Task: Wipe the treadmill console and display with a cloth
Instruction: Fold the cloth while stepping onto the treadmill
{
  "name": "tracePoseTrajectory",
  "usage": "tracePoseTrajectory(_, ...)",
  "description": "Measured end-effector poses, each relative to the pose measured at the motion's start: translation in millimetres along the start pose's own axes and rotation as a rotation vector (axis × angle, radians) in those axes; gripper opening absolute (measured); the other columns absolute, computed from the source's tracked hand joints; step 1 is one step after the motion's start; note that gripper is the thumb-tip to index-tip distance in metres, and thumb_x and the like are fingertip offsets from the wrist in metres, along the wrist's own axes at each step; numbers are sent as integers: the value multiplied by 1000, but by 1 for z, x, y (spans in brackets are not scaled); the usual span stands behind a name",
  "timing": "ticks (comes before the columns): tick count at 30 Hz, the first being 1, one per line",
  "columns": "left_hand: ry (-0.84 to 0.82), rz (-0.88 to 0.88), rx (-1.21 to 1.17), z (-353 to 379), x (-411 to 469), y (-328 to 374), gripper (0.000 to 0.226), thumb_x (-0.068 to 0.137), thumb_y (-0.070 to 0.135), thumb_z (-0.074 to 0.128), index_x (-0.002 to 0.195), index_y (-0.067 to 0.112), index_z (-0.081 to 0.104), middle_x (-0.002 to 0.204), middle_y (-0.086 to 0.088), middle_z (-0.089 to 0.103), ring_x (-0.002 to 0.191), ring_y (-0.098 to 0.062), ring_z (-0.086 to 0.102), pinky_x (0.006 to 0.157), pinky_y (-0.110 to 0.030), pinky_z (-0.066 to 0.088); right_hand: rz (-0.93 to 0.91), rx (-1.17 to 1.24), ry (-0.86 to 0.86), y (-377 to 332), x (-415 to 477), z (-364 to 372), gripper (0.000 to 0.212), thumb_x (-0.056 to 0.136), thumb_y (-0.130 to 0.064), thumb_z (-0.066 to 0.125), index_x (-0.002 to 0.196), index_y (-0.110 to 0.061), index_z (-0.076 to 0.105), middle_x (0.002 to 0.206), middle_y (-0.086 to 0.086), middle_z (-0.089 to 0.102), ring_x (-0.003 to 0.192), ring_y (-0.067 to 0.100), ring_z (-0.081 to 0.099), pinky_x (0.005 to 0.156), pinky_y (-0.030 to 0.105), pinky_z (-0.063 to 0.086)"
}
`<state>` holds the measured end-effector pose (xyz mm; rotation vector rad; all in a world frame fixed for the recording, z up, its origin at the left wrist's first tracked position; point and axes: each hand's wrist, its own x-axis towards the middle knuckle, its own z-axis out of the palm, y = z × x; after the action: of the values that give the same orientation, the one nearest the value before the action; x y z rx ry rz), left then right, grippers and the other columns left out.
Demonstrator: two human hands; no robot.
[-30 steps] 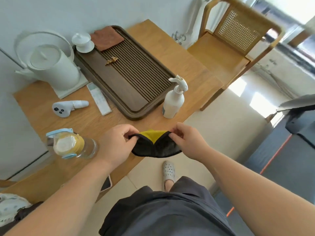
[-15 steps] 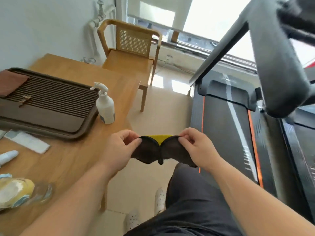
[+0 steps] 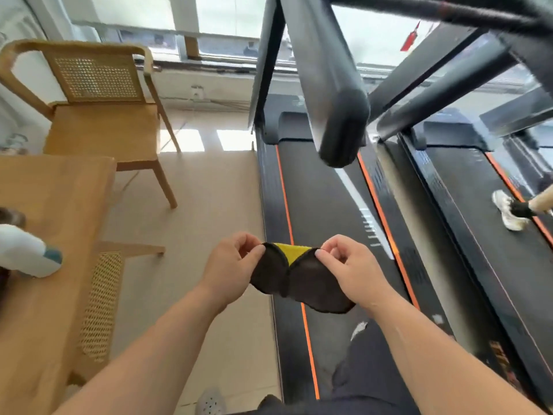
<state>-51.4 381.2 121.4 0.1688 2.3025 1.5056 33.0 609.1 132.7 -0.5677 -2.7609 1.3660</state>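
A dark cloth with a yellow inner face hangs between my hands at the lower middle. My left hand pinches its left top corner and my right hand pinches its right top corner. Ahead of me stands the treadmill: its black belt with orange side stripes runs under my hands, and a thick grey handrail juts toward me overhead. The console and display lie out of frame above the rails.
A wooden table with a white spray bottle is at the left. A cane-backed wooden chair stands beyond it, a second chair tucked under the table. Another person's shoe treads the neighbouring treadmill at right.
My view has swung from the table to the right and up toward the treadmill. Both hands have kept hold of the cloth and carried it over the belt's edge.
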Motion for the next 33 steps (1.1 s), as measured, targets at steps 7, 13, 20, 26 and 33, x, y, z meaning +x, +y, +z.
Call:
tracePoseTrajectory(7, -231, 158, 510, 136, 40, 84, 9, 97, 22, 61, 88, 22, 64, 79, 11, 62, 74, -4, 56, 63, -18, 42, -13, 26, -77, 100, 70, -132, 18, 96, -27, 72, 79, -26, 65, 68, 10, 59, 61, 9, 49, 60, 25, 41)
tracePoseTrajectory(13, -161, 102, 623, 214, 55, 213, 9, 98, 23, 60, 89, 22, 63, 79, 13, 60, 77, -1, 55, 65, -22, 42, -15, 51, -181, 112, 121, -271, 18, 97, -27, 70, 80, -27, 64, 63, -2, 53, 57, 7, 47, 57, 22, 44)
tracePoseTrajectory(20, -1, 37, 518, 232, 98, 342, 8, 98, 22, 60, 92, 21, 65, 82, 13, 64, 81, -9, 61, 70, -28, 49, -51, 64, -167, 72, 163, -388, 19, 102, -26, 62, 83, -31, 61, 62, -9, 50, 62, 6, 47, 57, 17, 35)
tracePoseTrajectory(26, 76, 44, 407, 227, 164, 417, 20, 99, 20, 59, 83, 32, 57, 84, 10, 64, 82, -10, 61, 67, -23, 47, -117, 76, -132, 35, 233, -443, 23, 102, -24, 61, 82, -36, 59, 59, -14, 50, 63, 6, 48, 62, 19, 39)
tracePoseTrajectory(33, 143, 94, 353, 218, 277, 451, 7, 98, 22, 58, 93, 21, 63, 86, 8, 64, 86, -13, 61, 73, -29, 50, -138, 42, -98, 1, 345, -471, 18, 101, -23, 62, 86, -31, 64, 65, -8, 52, 68, 10, 50, 67, 32, 42)
